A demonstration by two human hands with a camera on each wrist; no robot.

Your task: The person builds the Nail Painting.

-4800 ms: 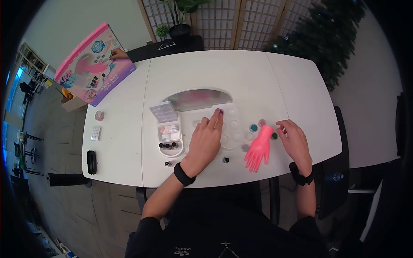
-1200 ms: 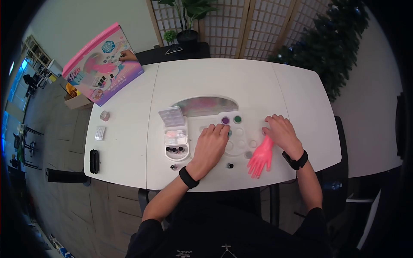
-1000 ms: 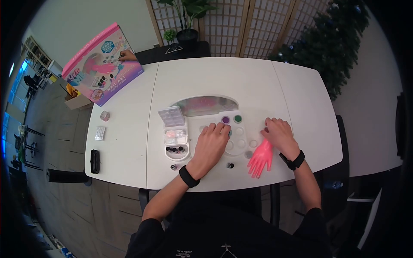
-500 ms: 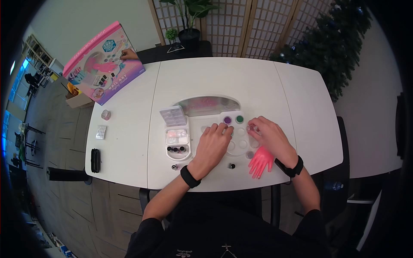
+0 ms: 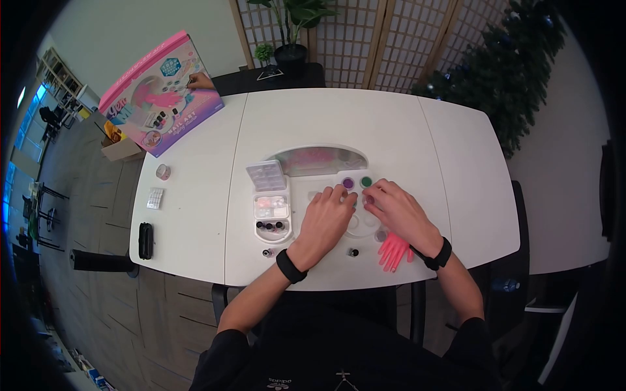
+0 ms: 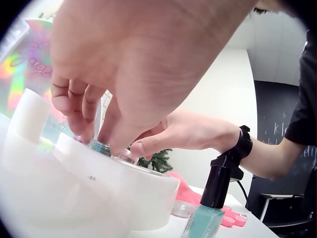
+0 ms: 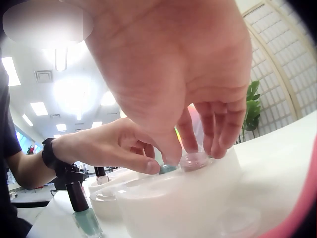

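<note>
My left hand is over the white tray, thumb and fingertips pinching a small teal jar in one of its wells. Beside it, my right hand pinches a small pink jar at the tray's right part. Farther back in the tray sit a purple jar and a green jar. A pink model hand lies partly under my right wrist, with a clear jar by it.
A teal polish bottle and another bottle stand near the table's front edge. Left of the tray is a compartment with several bottles and an open lid. A holographic panel rises behind; a box stands far left.
The green and teal jars have gone from the table's right side to the tray. My right hand has moved left from above the model hand, bringing the pink jar to the tray.
</note>
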